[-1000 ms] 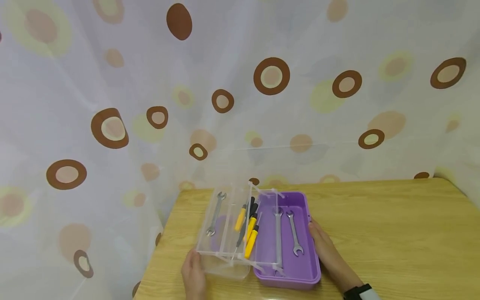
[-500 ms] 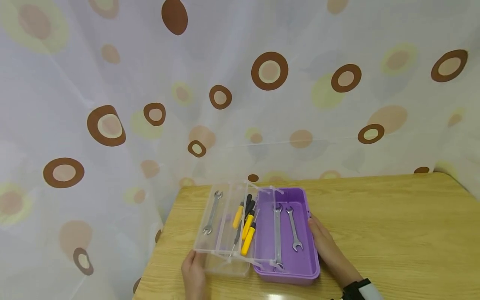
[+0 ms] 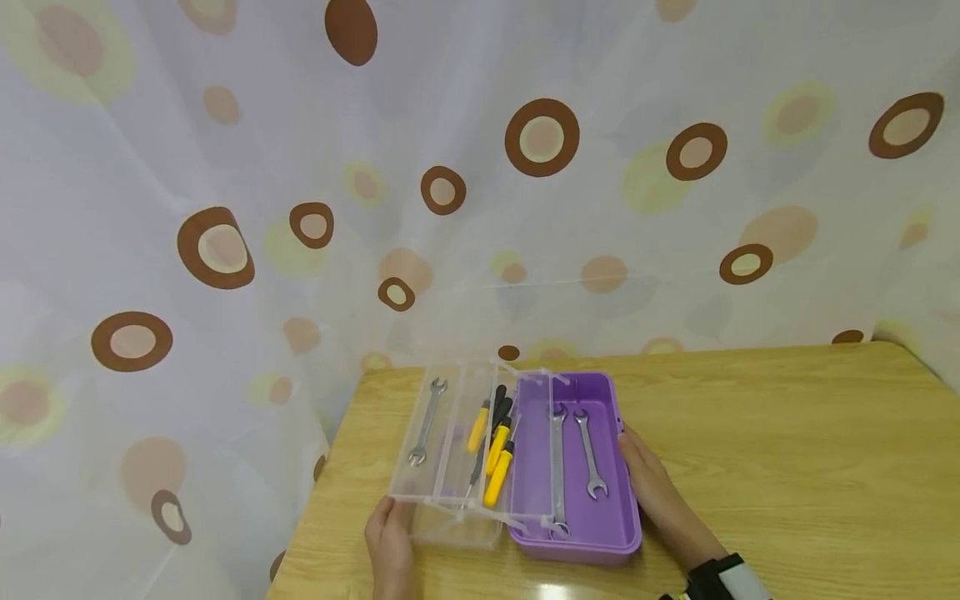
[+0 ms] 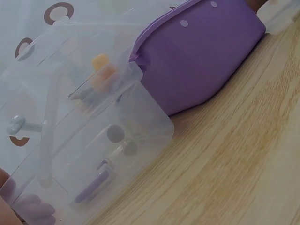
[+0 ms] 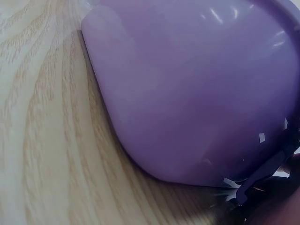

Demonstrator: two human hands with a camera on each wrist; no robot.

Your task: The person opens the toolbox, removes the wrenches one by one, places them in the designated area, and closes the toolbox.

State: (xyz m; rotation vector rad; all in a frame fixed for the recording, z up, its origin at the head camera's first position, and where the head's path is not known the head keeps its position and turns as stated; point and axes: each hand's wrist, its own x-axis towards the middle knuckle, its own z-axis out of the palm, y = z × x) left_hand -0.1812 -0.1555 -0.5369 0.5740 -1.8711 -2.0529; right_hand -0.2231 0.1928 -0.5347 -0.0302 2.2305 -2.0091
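Observation:
A toolbox stands unfolded, its purple base (image 3: 607, 542) on the right and its clear plastic lid (image 3: 457, 533) on the left. Clear trays (image 3: 438, 492), linked by plastic arms, reach over from lid to base. One wrench (image 3: 427, 425) lies in the left tray; yellow and black screwdrivers (image 3: 498, 475) lie in the middle. Inside the base are a long wrench (image 3: 557, 471) and a shorter wrench (image 3: 591, 454). My left hand (image 3: 390, 546) grips the clear plastic's near left corner, fingers showing through it in the left wrist view. My right hand (image 3: 652, 487) rests along the base's right side, fingers fairly straight.
The toolbox stands near the left side of a wood-grain table (image 3: 780, 442). Behind it and to the left hangs a pale curtain (image 3: 480, 233) with brown and yellow ovals. A dark band (image 3: 712, 575) circles the right wrist.
The scene shifts slightly upward as the head view tilts. Both hands keep their places on the toolbox, and the wrenches and screwdrivers stay where they were.

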